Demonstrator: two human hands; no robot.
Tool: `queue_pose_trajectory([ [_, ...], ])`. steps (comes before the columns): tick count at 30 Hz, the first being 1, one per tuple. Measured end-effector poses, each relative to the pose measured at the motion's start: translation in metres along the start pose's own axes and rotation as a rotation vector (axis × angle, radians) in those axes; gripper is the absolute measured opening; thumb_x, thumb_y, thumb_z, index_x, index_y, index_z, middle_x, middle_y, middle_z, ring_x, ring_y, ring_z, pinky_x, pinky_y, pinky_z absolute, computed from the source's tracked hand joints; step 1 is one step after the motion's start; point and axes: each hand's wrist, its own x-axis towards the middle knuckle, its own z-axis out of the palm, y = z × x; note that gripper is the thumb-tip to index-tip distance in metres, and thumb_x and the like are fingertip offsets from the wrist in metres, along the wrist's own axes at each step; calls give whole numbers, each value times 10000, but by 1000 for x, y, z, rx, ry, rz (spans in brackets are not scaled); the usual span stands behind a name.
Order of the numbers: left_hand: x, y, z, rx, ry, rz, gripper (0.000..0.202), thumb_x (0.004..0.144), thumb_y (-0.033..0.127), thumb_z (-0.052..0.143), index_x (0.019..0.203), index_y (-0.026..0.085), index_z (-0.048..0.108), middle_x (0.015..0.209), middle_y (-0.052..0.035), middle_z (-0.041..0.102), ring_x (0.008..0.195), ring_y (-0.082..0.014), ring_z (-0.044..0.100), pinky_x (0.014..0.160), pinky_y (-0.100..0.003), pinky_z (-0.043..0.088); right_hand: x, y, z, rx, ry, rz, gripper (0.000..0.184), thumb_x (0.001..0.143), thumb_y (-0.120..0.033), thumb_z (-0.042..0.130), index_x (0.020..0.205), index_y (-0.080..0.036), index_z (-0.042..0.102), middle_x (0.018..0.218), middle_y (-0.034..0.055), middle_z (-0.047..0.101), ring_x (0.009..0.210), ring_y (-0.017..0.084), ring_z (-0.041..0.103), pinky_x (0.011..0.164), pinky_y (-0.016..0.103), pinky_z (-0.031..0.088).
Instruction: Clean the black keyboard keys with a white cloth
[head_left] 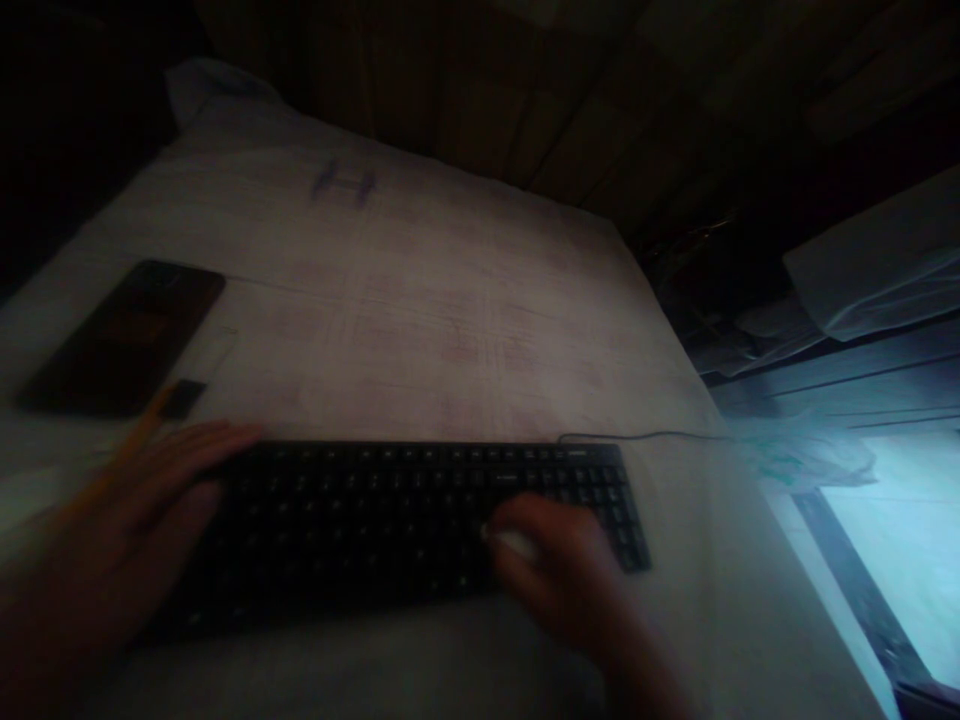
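A black keyboard (360, 530) lies across the near part of the cloth-covered table. My left hand (142, 520) rests at its left end, fingers stretched toward the top corner and thumb apart, somewhat blurred. Over the right part of the keys, my right hand (559, 560) is closed, thumb and fingers pinched round a small whitish thing (517, 543) that touches or hovers just above the keys. Most of that thing is hidden by the fingers, and its kind does not show.
A dark phone (124, 340) lies at the left, with a thin yellow stick (142, 435) and a small black piece (184, 398) near it. The keyboard's cable (652, 435) runs right over the checked tablecloth (465, 310). A clear plastic bag (817, 450) sits beyond the right edge.
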Motion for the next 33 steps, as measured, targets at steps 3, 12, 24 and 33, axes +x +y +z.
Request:
queue_pose_trajectory([
  [3, 1, 1, 1, 5, 3, 6, 392, 965, 380, 395, 1323, 419, 552, 1370, 21, 590, 1288, -297, 529, 1150, -559, 335, 0, 0, 0, -4, -9, 10, 168, 755, -151, 511, 764, -214, 667, 712, 3, 707, 639, 151, 660, 603, 254, 443],
  [12, 2, 2, 1, 19, 6, 22, 391, 971, 386, 382, 1327, 413, 543, 1367, 9, 588, 1298, -291, 522, 1159, -555, 328, 2, 2, 5, -52, 61, 0, 146, 798, -168, 527, 801, -213, 666, 737, 8, 708, 656, 162, 675, 617, 265, 459],
  [24, 2, 6, 0, -5, 1, 1, 386, 968, 377, 404, 1325, 414, 546, 1369, 18, 585, 1291, -289, 525, 1157, -536, 332, 2, 4, 5, -66, 78, -40, 154, 842, -188, 523, 839, -207, 675, 758, 23, 718, 672, 167, 686, 624, 269, 469],
  [33, 1, 3, 0, 13, 6, 36, 399, 976, 360, 375, 1338, 406, 535, 1374, 15, 582, 1293, -286, 523, 1149, -541, 335, 0, 2, 0, -23, 3, -8, 158, 777, -148, 528, 781, -212, 672, 728, 7, 714, 655, 152, 672, 612, 253, 455],
])
